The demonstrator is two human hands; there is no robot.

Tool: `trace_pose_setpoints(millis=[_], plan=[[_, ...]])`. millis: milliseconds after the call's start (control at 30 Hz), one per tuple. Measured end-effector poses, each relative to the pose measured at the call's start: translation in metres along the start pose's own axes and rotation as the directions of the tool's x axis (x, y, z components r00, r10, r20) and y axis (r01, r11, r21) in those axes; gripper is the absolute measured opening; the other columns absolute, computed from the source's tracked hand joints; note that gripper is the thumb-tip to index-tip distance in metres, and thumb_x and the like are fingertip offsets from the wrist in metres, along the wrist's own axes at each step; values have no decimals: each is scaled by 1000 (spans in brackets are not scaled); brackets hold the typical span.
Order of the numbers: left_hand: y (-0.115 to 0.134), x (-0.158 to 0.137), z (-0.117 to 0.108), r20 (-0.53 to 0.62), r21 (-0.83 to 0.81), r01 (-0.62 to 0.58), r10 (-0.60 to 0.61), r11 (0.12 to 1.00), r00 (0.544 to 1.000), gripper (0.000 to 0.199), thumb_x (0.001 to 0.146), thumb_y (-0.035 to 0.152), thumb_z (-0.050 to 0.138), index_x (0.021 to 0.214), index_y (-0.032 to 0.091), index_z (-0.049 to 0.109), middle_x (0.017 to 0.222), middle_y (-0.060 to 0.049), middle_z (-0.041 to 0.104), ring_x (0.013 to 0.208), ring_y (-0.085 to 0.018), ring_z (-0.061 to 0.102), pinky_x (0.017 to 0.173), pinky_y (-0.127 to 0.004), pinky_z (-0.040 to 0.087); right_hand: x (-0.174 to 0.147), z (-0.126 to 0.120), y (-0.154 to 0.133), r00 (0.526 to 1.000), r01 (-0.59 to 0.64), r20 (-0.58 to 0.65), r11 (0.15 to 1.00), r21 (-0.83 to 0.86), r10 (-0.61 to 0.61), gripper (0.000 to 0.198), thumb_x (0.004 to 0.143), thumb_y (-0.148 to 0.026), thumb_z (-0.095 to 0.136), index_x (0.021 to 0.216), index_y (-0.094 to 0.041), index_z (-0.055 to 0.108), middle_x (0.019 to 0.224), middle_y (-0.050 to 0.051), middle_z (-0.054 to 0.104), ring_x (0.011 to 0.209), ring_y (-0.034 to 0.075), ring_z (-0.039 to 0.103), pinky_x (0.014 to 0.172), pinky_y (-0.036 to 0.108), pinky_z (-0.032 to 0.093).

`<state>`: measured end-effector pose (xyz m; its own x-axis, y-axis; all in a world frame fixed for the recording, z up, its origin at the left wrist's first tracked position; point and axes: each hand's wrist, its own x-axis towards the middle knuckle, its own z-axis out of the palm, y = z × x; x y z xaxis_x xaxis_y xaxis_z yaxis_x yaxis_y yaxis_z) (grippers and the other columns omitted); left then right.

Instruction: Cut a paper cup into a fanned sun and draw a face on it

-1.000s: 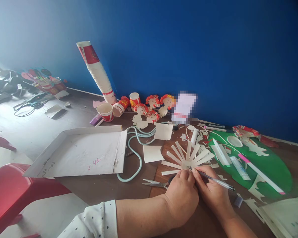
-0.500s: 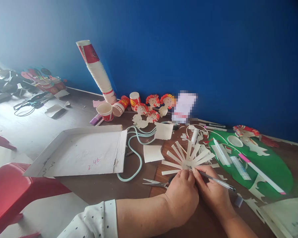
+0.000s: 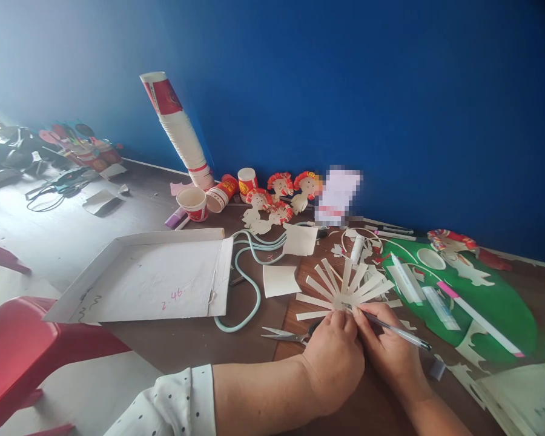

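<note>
A flat white paper piece cut into strips that fan out like rays [image 3: 343, 298] lies under my hands, with a small dark mark near its middle. The closed fingers of my left hand [image 3: 336, 363] hold its near edge down. In my right hand [image 3: 388, 354] is a pen [image 3: 402, 333] with a clear barrel and dark cap end, its tip side hidden by my fingers close to the paper. Scissors [image 3: 284, 335] lie beside my left hand, blades pointing left, handles partly covered.
A white cardboard box lid [image 3: 158, 278] lies left of a pale cord [image 3: 258, 297]. A leaning stack of paper cups [image 3: 179, 133] stands by the blue wall. Paper lion figures [image 3: 279, 184], a green sheet [image 3: 508, 303], a pink-capped marker [image 3: 481, 321] and scraps surround the work. A red chair [image 3: 22, 351] stands left.
Almost nothing differs; the dark mark at the paper's middle looks slightly fuller. Both hands and the pen stay in nearly the same place.
</note>
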<state>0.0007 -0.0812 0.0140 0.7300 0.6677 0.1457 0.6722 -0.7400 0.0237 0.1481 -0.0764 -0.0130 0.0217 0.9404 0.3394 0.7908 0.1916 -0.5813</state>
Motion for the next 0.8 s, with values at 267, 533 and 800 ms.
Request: trace_pose_setpoints(millis=[267, 533, 800], plan=[[-2, 0, -1, 6, -13, 1, -1, 1000, 1000, 31, 88, 27, 53, 107, 9, 68, 111, -13, 58, 102, -22, 49, 90, -33, 41, 2, -1, -3, 999, 31, -25, 999, -15, -32, 18, 90, -39, 50, 88, -23, 60, 80, 3, 68, 72, 18, 66, 65, 27, 52], [-1, -1, 0, 22, -8, -15, 16, 1000, 1000, 32, 88, 28, 53, 110, 10, 66, 112, -13, 57, 103, -23, 48, 91, -34, 39, 1, 0, -2, 1000, 11, -9, 1000, -8, -11, 20, 90, -40, 50, 88, -23, 59, 80, 4, 68, 72, 18, 66, 65, 28, 53], [-1, -1, -1, 10, -7, -18, 18, 1000, 1000, 30, 87, 27, 53, 106, 9, 68, 112, -13, 58, 102, -23, 49, 90, -34, 39, 1, 0, -2, 1000, 5, -5, 1000, -7, -5, 21, 90, -42, 49, 88, -23, 59, 81, 4, 68, 73, 19, 66, 67, 29, 53]])
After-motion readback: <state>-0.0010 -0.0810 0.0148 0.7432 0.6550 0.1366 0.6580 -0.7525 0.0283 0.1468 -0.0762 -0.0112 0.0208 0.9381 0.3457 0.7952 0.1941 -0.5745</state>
